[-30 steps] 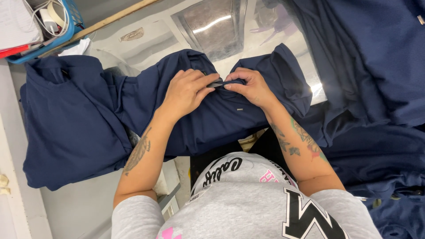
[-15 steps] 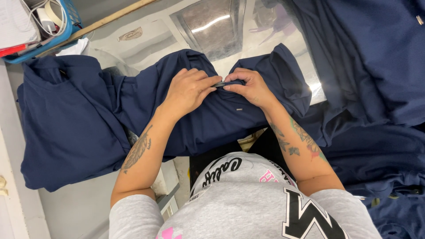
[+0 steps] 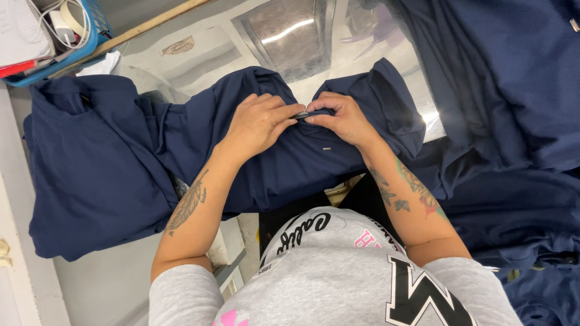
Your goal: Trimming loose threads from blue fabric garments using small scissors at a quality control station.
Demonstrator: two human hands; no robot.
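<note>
A navy blue garment lies spread across the work surface in front of me. My left hand and my right hand meet at its upper middle, fingertips pinching the cloth together around a small metal snap. A second small metal snap shows on the fabric just below my right hand. My fingers hide the fabric edge between them.
A pile of navy garments fills the right side. A shiny metal machine plate lies beyond my hands. A blue basket with cables and papers stands at the top left. A white ledge runs along the left.
Both hands stay pinched at the same spot on the garment. Only the fingertips shift slightly around the snap.
</note>
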